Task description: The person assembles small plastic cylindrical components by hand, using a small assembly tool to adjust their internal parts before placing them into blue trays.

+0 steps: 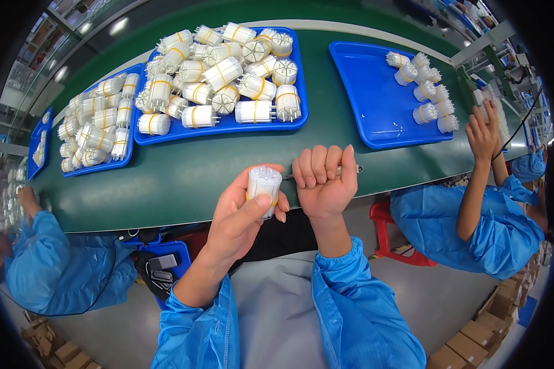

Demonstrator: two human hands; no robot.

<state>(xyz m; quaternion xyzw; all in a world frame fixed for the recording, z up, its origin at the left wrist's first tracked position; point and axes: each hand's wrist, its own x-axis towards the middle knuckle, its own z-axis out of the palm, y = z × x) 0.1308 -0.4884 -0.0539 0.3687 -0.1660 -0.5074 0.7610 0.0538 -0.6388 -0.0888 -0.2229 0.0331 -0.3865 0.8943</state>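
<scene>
Left hand (243,212) grasps a white ribbed plastic bundle (264,187); right hand (323,181), at 3 o'clock, clenches a thin metal tool (351,169). The bundle looks light and stiff, best held around its banded middle.

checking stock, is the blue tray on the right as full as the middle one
No, the right blue tray holds only a few white bundles, while the middle blue tray is piled full.

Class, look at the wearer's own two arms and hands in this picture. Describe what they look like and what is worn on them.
Both forearms wear loose bright blue sleeves with gathered cuffs at the wrists. The left sleeve and right sleeve match. The left hand and right hand are bare: no gloves, rings or watch show. No markings or cables are visible on them.
</scene>
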